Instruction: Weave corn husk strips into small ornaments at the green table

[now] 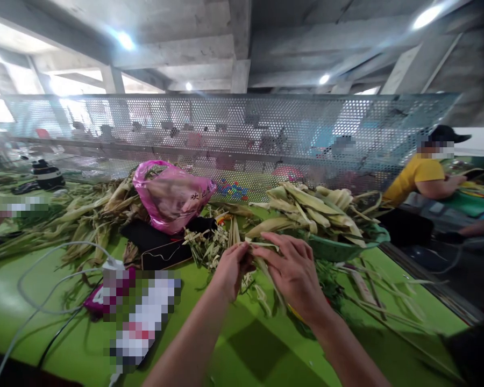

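We hold long, narrow, pale-green husk strip (pixel 263 270) above glossy green worktop (pixel 262 357). Our left hand (pixel 234 264) pinches its upper end between thumb and fingers; our right hand (pixel 293 266) grasps it just beside, fingers bent. Beyond right hand: heap of dry, yellowish husks (pixel 308 207) in green plastic basin (pixel 339 250). Beyond left hand, farther left: crinkled translucent pink plastic bag (pixel 171 199).

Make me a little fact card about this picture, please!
Left hand: pinching pale leafy strips
Right hand: fingers on the strips too
Green bowl: heaped with dry husks, beyond the right hand
Pink bag: left of the bowl, with dark writing
Table: bright green
Beyond the table: metal screen full of holes
Far right: person in a yellow top and dark cap
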Action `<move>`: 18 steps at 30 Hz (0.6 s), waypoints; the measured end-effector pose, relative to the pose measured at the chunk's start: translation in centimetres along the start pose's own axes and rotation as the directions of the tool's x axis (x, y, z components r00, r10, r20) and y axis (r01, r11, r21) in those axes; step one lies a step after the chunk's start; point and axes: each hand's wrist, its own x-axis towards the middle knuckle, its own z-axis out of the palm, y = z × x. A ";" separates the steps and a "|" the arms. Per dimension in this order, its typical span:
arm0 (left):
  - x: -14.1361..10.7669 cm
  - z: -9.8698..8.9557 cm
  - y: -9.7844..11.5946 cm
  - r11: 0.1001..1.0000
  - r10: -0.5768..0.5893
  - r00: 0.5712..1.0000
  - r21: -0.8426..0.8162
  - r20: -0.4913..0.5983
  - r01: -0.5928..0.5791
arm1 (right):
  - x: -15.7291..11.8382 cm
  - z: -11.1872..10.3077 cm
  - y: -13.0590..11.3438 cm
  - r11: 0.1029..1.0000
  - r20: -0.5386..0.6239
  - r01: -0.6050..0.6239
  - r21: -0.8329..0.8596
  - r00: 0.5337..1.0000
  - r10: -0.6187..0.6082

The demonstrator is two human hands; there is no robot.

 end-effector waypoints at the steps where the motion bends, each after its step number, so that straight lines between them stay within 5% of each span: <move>1: 0.0 -0.1 0.0 1.000 -0.009 1.000 -0.017 0.001 0.009 | 0.0 0.0 -0.1 1.000 0.019 0.013 -0.019 1.000 -0.013; 5: 0.1 -0.2 -0.1 1.000 -0.024 0.999 -0.003 0.024 0.024 | 0.0 0.2 -0.2 1.000 0.037 0.011 -0.011 0.999 -0.010; 8: 0.0 0.0 0.1 0.986 0.032 0.997 0.160 0.072 -0.043 | 0.0 0.4 0.2 0.996 -0.009 -0.032 0.078 0.999 0.033; 13: -0.1 0.2 0.4 0.781 0.211 0.967 0.570 0.140 -0.253 | -0.2 0.8 1.1 0.959 0.010 -0.156 0.237 0.987 0.158; 18: 0.1 0.0 0.4 0.720 0.172 0.947 0.621 0.272 -0.309 | -0.2 1.3 1.6 0.754 0.135 -0.346 0.558 0.935 0.328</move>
